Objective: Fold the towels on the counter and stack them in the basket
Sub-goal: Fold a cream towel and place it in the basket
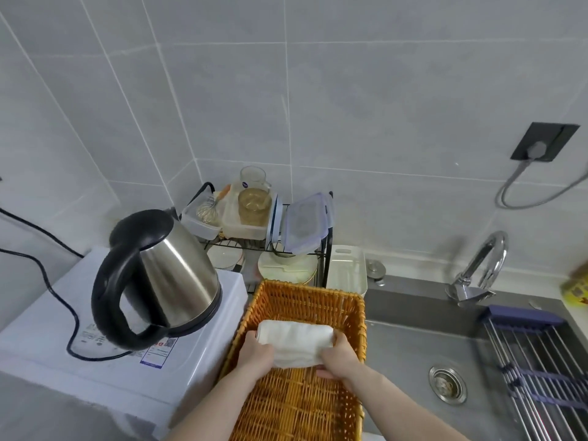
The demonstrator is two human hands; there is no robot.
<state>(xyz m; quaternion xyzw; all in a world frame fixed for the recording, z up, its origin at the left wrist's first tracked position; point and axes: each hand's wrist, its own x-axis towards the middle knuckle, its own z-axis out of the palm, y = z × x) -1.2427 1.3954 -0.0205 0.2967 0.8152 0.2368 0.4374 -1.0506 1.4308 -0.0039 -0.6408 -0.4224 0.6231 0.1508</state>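
While both hands reach into the wicker basket, the largest thing nearby is the steel sink point(410, 354) to its right, with a round drain point(448, 384) in its floor, a chrome tap point(483, 265) on its back ledge and a roll-up drying rack point(537, 370) laid over its right part. On the left, a white appliance point(63, 329) stands against the basket's side and bears a steel electric kettle point(165, 275) with a black handle; a black cord point(57, 300) trails over its top. The basket point(305, 297) itself, orange and rectangular, sits between the appliance and the sink, its far end just in front of a black wire dish rack point(264, 227) loaded with plastic tubs, a glass jug and plates. A white tray point(346, 268) stands beside that rack.

Inside the basket, near its middle, lies a folded white towel point(296, 340). The left hand point(256, 353) grips the towel's left end with fingers curled over it. The right hand point(339, 353) grips the right end the same way, thumb on top. Nothing lies between the towel and the basket floor that can be made out.
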